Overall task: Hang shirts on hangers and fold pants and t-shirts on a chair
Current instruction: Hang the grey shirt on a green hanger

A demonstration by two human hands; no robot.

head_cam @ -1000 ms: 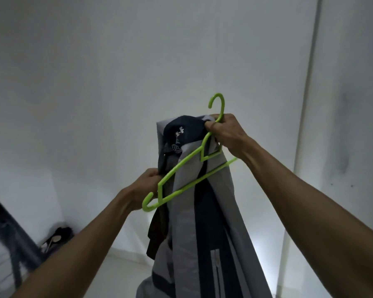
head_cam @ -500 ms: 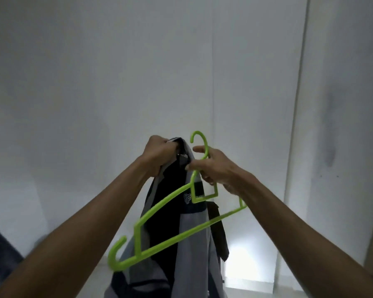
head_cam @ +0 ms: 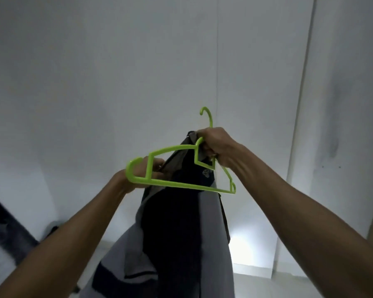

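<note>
- The green hanger (head_cam: 181,168) has swung level; right hand (head_cam: 215,147) clamps its neck together with the shirt (head_cam: 177,222) collar.
- Left hand (head_cam: 138,175) has dropped, fingers closed on shirt fabric behind the hanger's end; threading that shoulder looks next.

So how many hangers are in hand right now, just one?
1. A single green hanger, held up in front of the wall: the right hand grips its neck below the hook, the left hand is at its left end, against the grey-and-navy shirt. None hidden that I can see.

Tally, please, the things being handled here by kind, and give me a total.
Green hanger: 1
Grey and dark shirt: 1
Hands on them: 2, the left hand and the right hand
Total: 4
</note>
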